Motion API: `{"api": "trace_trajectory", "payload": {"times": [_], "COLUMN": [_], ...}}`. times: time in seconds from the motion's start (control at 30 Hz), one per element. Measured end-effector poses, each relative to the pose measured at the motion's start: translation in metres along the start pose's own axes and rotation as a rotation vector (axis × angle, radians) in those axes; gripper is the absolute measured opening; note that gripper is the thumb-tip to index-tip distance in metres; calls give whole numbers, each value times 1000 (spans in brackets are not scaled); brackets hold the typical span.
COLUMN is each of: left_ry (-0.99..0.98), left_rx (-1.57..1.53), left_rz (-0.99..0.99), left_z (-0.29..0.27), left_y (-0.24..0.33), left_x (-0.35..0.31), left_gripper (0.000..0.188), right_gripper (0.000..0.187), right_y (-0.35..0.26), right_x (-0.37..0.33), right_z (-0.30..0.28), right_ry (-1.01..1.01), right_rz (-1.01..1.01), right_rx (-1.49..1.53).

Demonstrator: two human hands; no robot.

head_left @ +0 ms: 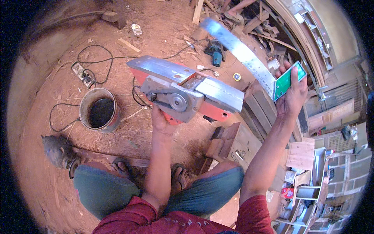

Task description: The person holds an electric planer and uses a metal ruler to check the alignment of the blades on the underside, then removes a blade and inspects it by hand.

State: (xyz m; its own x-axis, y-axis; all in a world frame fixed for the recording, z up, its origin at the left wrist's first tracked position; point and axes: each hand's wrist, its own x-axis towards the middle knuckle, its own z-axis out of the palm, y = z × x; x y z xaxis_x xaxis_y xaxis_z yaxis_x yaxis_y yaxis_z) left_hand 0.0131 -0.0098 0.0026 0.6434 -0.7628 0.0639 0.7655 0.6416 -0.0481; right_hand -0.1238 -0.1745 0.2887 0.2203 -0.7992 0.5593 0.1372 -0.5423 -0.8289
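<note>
Currently, the left hand [161, 120] holds an electric hand planer [202, 102] in the air, above the brown earth floor [128, 138] and in front of the person's knees. The planer is turned over, so its shiny metal sole plates [222, 91] look upward, and the red body is seen below them. On the side which faces the person, a black drive belt [161, 98] runs to a round pulley [178, 101], without any cover. The left hand grips the planer from underneath; most of its fingers are hidden behind the body. The right hand [294, 91], raised at the right, has its fingers closed around the green handle of a try square [286, 84]. The steel blade of this square points up and to the left, a little blurred toward its far end, and it is apart from the planer. On the floor at the left stands a bucket [113, 124] with dark liquid inside, and near it lies a white power strip [80, 72] with a plug in it. Lower, beside the left knee, there is a grey motor [57, 150]. Beyond the planer lie a teal power tool [217, 57] and a small yellow roll [237, 77].
</note>
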Motion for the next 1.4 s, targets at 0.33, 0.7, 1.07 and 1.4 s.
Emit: {"api": "trace_trajectory", "payload": {"times": [0.33, 0.7, 1.07, 1.4], "left_ry": [-203, -106, -238, -114], "left_rx": [7, 5, -43, 48], "left_rz": [-4, 14, 12, 73], "left_z": [-8, -11, 6, 13], "left_y": [-13, -7, -1, 1], "left_x": [-15, -12, -19, -25], "left_gripper": [62, 59, 61, 54], "right_gripper": [26, 27, 28, 22], "right_y": [-20, -17, -14, -5], "right_x": [-48, -48, -46, -45], "right_z": [21, 22, 17, 15], "right_ry": [-214, -321, -382, -465], "right_rz": [7, -6, 21, 33], "right_rx": [156, 183, 195, 160]}}
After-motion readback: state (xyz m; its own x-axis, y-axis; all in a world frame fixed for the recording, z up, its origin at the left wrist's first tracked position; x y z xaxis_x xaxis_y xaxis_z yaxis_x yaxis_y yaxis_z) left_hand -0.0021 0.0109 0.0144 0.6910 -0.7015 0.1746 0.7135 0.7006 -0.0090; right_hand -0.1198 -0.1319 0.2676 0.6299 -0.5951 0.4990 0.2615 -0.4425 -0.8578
